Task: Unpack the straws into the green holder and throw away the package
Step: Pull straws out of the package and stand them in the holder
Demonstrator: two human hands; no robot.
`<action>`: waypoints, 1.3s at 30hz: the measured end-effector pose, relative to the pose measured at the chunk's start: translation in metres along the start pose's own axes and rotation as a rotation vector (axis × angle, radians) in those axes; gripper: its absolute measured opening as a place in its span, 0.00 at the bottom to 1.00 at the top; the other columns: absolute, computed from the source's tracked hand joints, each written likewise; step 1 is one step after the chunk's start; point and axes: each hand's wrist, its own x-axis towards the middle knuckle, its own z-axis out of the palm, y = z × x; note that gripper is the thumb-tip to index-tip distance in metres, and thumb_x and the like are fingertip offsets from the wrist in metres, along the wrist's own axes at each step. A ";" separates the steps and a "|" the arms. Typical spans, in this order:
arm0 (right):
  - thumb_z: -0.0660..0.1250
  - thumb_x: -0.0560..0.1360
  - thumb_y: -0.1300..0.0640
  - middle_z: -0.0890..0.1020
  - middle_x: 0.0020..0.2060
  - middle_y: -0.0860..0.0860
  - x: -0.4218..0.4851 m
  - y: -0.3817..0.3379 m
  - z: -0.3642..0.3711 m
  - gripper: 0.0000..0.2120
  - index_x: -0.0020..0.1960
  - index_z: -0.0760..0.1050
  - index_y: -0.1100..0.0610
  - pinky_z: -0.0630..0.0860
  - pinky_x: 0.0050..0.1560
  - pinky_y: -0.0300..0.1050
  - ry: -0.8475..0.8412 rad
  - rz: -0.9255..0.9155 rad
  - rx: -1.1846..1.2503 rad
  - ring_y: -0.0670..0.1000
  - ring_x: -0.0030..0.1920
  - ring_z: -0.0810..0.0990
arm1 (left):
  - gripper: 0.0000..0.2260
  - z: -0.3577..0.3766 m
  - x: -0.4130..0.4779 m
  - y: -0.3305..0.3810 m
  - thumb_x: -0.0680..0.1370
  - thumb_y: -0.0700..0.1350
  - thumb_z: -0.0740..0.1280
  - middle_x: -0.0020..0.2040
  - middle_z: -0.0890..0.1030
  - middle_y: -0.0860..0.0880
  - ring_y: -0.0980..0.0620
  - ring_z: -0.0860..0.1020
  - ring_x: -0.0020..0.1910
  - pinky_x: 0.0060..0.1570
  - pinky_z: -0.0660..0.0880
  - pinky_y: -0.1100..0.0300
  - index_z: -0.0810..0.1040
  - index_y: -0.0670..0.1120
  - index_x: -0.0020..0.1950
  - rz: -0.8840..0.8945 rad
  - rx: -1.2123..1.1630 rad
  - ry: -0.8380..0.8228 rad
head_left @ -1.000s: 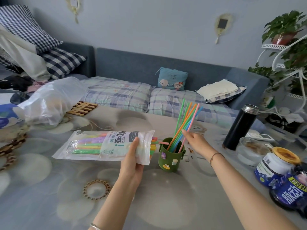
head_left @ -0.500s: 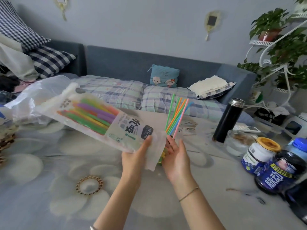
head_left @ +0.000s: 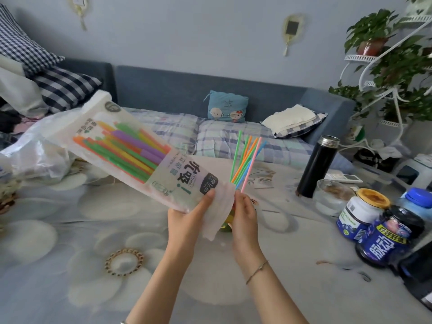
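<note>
1. Steeper now than half a second ago, the straw package (head_left: 131, 146) slants up-left; the right hand (head_left: 245, 216) has closed on its mouth.
2. Package and hands hide most of the green holder (head_left: 226, 226); thin straws (head_left: 245, 160) fan above it.
3. The holder stands just behind both hands.
4. The left hand (head_left: 187, 216) grips the package's lower end; right fingers (head_left: 240, 201) touch its edge, and whether they pinch it is unclear.

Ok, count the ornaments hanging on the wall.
2. One wall ornament hangs at the top left, cut by the frame edge; the other wall ornament hangs above the sofa, right of centre. Others may lie out of view.
</note>
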 end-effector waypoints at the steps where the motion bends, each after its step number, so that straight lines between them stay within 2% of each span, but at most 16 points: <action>1: 0.59 0.80 0.57 0.80 0.36 0.50 0.000 -0.001 -0.001 0.08 0.48 0.76 0.58 0.74 0.30 0.34 -0.001 -0.043 -0.035 0.41 0.30 0.78 | 0.09 -0.001 0.001 0.000 0.72 0.42 0.75 0.46 0.87 0.52 0.53 0.84 0.49 0.49 0.81 0.56 0.83 0.47 0.50 -0.027 -0.022 0.011; 3: 0.62 0.78 0.56 0.76 0.30 0.48 0.002 -0.004 -0.004 0.08 0.42 0.74 0.57 0.68 0.25 0.36 0.005 -0.128 -0.107 0.45 0.25 0.72 | 0.13 -0.004 0.003 0.000 0.72 0.45 0.75 0.52 0.86 0.50 0.51 0.83 0.53 0.52 0.79 0.53 0.82 0.48 0.56 -0.090 -0.081 0.034; 5: 0.64 0.77 0.55 0.71 0.24 0.44 0.006 -0.008 -0.008 0.10 0.38 0.73 0.55 0.65 0.26 0.39 0.005 -0.193 -0.139 0.46 0.24 0.66 | 0.17 -0.010 0.008 -0.001 0.71 0.48 0.74 0.54 0.86 0.50 0.52 0.83 0.53 0.46 0.80 0.57 0.80 0.48 0.59 -0.159 -0.169 0.052; 8: 0.64 0.77 0.56 0.65 0.18 0.43 0.005 -0.024 -0.015 0.12 0.36 0.70 0.56 0.59 0.22 0.35 0.040 -0.181 -0.045 0.43 0.20 0.61 | 0.26 -0.019 0.016 0.000 0.69 0.53 0.75 0.59 0.83 0.47 0.50 0.82 0.57 0.45 0.80 0.57 0.78 0.46 0.64 -0.274 -0.309 0.058; 12: 0.65 0.76 0.52 0.65 0.21 0.46 0.003 -0.032 -0.015 0.08 0.40 0.73 0.55 0.58 0.21 0.35 0.043 -0.093 0.100 0.43 0.21 0.61 | 0.19 -0.022 0.020 -0.004 0.75 0.48 0.70 0.58 0.83 0.46 0.49 0.82 0.54 0.38 0.81 0.58 0.77 0.45 0.64 -0.312 -0.385 0.100; 15: 0.64 0.77 0.52 0.69 0.26 0.50 -0.002 -0.027 -0.005 0.06 0.46 0.74 0.55 0.65 0.22 0.35 -0.120 -0.057 -0.018 0.44 0.22 0.68 | 0.21 -0.014 0.014 -0.011 0.75 0.48 0.71 0.60 0.83 0.44 0.46 0.81 0.59 0.57 0.78 0.48 0.76 0.43 0.66 -0.341 -0.377 0.044; 17: 0.62 0.78 0.54 0.73 0.28 0.51 -0.006 -0.025 0.000 0.08 0.46 0.76 0.57 0.69 0.24 0.33 -0.155 -0.094 -0.135 0.41 0.22 0.73 | 0.22 -0.010 0.012 -0.016 0.74 0.48 0.71 0.60 0.82 0.44 0.46 0.81 0.60 0.61 0.76 0.47 0.76 0.44 0.67 -0.337 -0.345 0.046; 19: 0.59 0.79 0.55 0.72 0.25 0.50 -0.004 -0.025 0.000 0.13 0.39 0.75 0.59 0.68 0.22 0.32 -0.107 -0.139 -0.157 0.41 0.20 0.71 | 0.22 -0.011 0.014 -0.018 0.74 0.48 0.72 0.61 0.82 0.45 0.46 0.81 0.59 0.60 0.77 0.49 0.76 0.45 0.67 -0.336 -0.335 0.062; 22: 0.56 0.80 0.51 0.67 0.19 0.46 0.011 -0.034 -0.010 0.21 0.30 0.66 0.57 0.61 0.21 0.34 0.029 -0.216 -0.165 0.43 0.18 0.64 | 0.23 -0.021 0.024 -0.016 0.75 0.48 0.71 0.62 0.82 0.45 0.47 0.80 0.60 0.51 0.81 0.52 0.75 0.45 0.68 -0.336 -0.388 0.104; 25: 0.54 0.81 0.50 0.64 0.22 0.48 0.036 -0.055 -0.025 0.18 0.34 0.65 0.55 0.57 0.20 0.33 0.077 -0.244 -0.037 0.42 0.19 0.61 | 0.22 -0.033 0.035 -0.011 0.75 0.49 0.70 0.62 0.81 0.44 0.46 0.80 0.60 0.41 0.81 0.59 0.75 0.44 0.68 -0.323 -0.377 0.157; 27: 0.53 0.81 0.50 0.64 0.23 0.47 0.050 -0.073 -0.032 0.17 0.36 0.67 0.54 0.57 0.20 0.32 0.091 -0.261 -0.023 0.41 0.20 0.61 | 0.19 -0.038 0.039 -0.010 0.76 0.48 0.69 0.57 0.83 0.45 0.50 0.84 0.50 0.48 0.80 0.56 0.76 0.45 0.66 -0.296 -0.374 0.165; 29: 0.53 0.81 0.49 0.63 0.26 0.49 0.062 -0.089 -0.036 0.17 0.36 0.66 0.53 0.59 0.21 0.32 0.127 -0.293 -0.090 0.41 0.21 0.61 | 0.14 -0.039 0.040 -0.007 0.76 0.47 0.69 0.51 0.84 0.48 0.53 0.84 0.41 0.57 0.75 0.50 0.77 0.48 0.61 -0.281 -0.375 0.188; 31: 0.53 0.81 0.48 0.64 0.28 0.49 0.074 -0.101 -0.040 0.17 0.36 0.66 0.53 0.62 0.24 0.32 0.155 -0.339 -0.222 0.43 0.24 0.65 | 0.11 -0.039 0.041 -0.008 0.76 0.45 0.69 0.51 0.84 0.48 0.53 0.84 0.40 0.58 0.74 0.49 0.77 0.49 0.58 -0.275 -0.394 0.202; 34: 0.52 0.81 0.46 0.70 0.32 0.51 0.083 -0.109 -0.041 0.17 0.42 0.69 0.57 0.72 0.36 0.41 0.115 -0.418 -0.527 0.50 0.34 0.71 | 0.08 -0.037 0.038 -0.008 0.76 0.45 0.69 0.44 0.86 0.51 0.55 0.84 0.36 0.59 0.72 0.49 0.77 0.50 0.54 -0.281 -0.387 0.199; 36: 0.51 0.81 0.46 0.68 0.29 0.51 0.083 -0.108 -0.037 0.19 0.44 0.69 0.59 0.69 0.30 0.34 0.051 -0.466 -0.693 0.49 0.30 0.68 | 0.14 -0.035 0.037 -0.008 0.76 0.45 0.70 0.50 0.85 0.49 0.52 0.84 0.46 0.57 0.74 0.51 0.76 0.48 0.61 -0.276 -0.390 0.187; 39: 0.50 0.81 0.45 0.64 0.25 0.47 0.082 -0.098 -0.028 0.20 0.37 0.66 0.55 0.61 0.24 0.36 -0.142 -0.446 -0.925 0.46 0.24 0.62 | 0.20 -0.033 0.036 -0.010 0.76 0.45 0.70 0.62 0.81 0.45 0.47 0.80 0.58 0.50 0.79 0.52 0.73 0.47 0.67 -0.276 -0.392 0.183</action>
